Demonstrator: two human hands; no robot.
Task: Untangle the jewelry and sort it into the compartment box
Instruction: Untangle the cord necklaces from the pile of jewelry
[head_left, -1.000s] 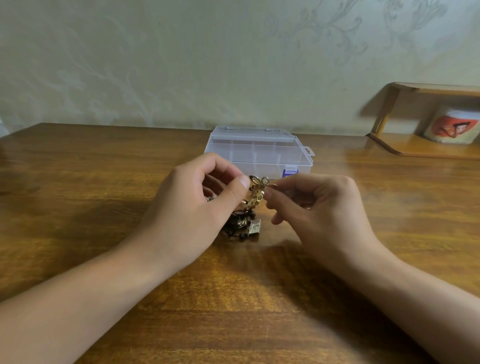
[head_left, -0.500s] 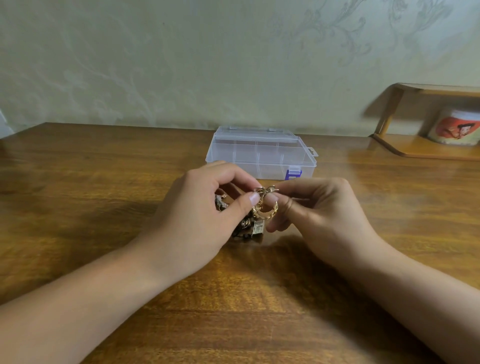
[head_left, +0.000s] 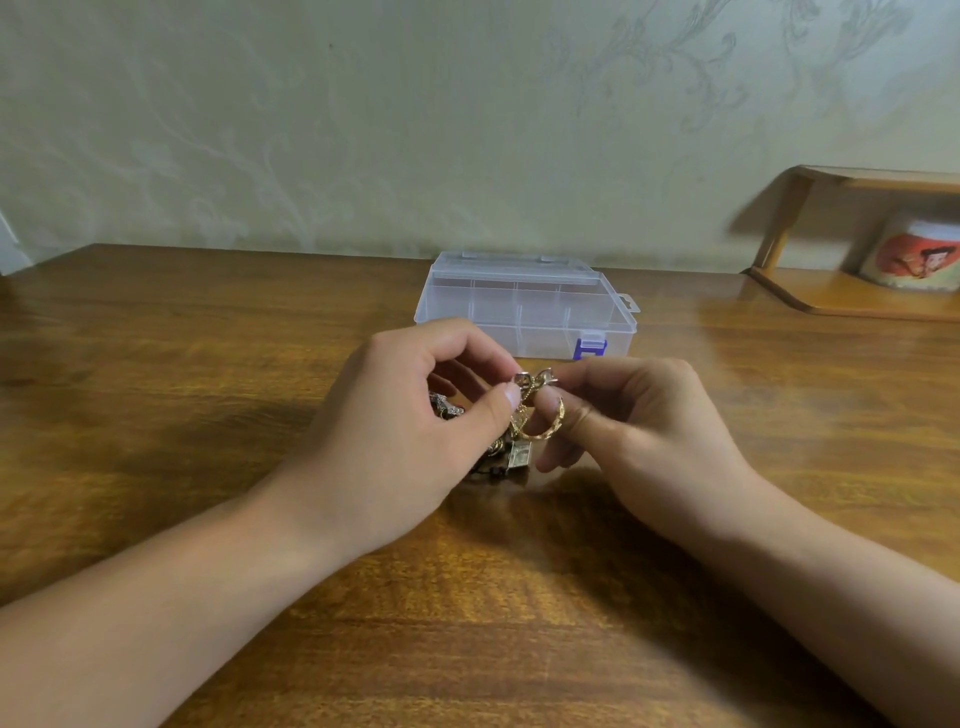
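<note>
Nearest, the 2 forearms are reaching in over the table (head_left: 156, 415) from the near edge, and the hands are meeting at its middle, almost touching. The left hand (head_left: 415, 431) is curling over the tangle (head_left: 506, 457), its thumb and fingers pinching the upper end of the chain (head_left: 540, 410). The right hand (head_left: 639, 421) is pinching the same gold chain from the right side. 1 second ago that chain was hanging fairly straight between the 2 hands; now it is bending into a loop below the fingertips, and both hands are sitting lower, closer to the pile. This probably means the person is slackening the chain to work a knot or link free, not pulling it taut. The rest of the tangle, dark cord and a small tag among it, is lying on the table under the left hand, so nothing looks separated yet. Beyond the hands, the box (head_left: 530, 306) is sitting closed with its blue latch (head_left: 591, 349) fastened; sorting is not yet starting. Far right, a shelf (head_left: 831, 296) is holding a tin (head_left: 914, 260).
</note>
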